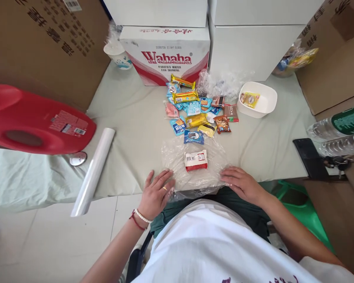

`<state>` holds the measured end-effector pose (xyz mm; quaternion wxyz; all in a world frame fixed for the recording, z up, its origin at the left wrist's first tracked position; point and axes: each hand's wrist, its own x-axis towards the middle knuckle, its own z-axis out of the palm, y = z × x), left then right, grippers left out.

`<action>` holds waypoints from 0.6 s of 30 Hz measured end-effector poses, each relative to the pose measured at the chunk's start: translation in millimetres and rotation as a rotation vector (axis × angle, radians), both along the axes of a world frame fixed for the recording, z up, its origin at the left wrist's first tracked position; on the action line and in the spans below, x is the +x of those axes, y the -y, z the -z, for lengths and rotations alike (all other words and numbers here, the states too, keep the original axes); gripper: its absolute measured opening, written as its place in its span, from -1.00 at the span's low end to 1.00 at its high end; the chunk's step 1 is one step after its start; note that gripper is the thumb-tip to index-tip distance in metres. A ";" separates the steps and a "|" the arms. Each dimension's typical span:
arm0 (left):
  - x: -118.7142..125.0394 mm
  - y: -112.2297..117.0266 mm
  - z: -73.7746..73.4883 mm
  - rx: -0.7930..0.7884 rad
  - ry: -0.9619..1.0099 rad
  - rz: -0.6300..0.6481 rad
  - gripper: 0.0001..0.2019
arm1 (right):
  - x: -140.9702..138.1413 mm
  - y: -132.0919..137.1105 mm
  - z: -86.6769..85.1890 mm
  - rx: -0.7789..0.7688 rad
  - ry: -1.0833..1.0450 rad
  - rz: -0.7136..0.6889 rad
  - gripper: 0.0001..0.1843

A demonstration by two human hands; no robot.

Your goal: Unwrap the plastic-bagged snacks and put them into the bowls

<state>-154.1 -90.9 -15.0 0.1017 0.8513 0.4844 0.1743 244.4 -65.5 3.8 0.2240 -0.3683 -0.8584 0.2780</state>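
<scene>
A clear plastic sheet (177, 157) lies on the pale green cloth at the near edge, with a red-and-white snack packet (196, 160) on it. My left hand (156, 192) lies flat, fingers spread, on the sheet's left edge. At the sheet's right edge my right hand (242, 183) rests flat, palm down. Beyond the sheet sits a pile of several small snack packets (197, 112).
A white bowl (265, 103) holding a yellow packet stands right of the pile. A film roll (93, 169) overhangs the left edge beside a red jug (32, 122). Wahaha box (165, 53), white boxes and cartons line the back. A black phone (309, 157) and bottles (339, 129) lie right.
</scene>
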 end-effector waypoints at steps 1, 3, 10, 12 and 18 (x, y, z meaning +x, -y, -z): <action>2.8 -3.1 -1.0 -0.002 0.058 -0.035 -0.73 | -0.2 -5.7 -7.3 -0.040 -0.015 0.011 -0.64; 7.7 -14.2 -4.8 -0.010 0.151 -0.123 -0.72 | -0.7 -23.0 -21.5 -0.117 -0.021 0.053 -0.64; 22.8 -62.8 -7.6 0.006 -0.005 -0.621 -0.72 | -35.1 -112.5 -48.8 -0.188 0.331 0.272 -0.70; 25.8 -68.2 -3.5 -0.002 -0.031 -0.704 -0.74 | -56.8 -132.3 -57.5 -0.015 0.510 0.359 -0.71; 32.8 -73.6 3.1 -0.012 0.086 -0.804 -0.56 | -132.6 -165.0 -59.2 0.197 0.552 0.086 -0.64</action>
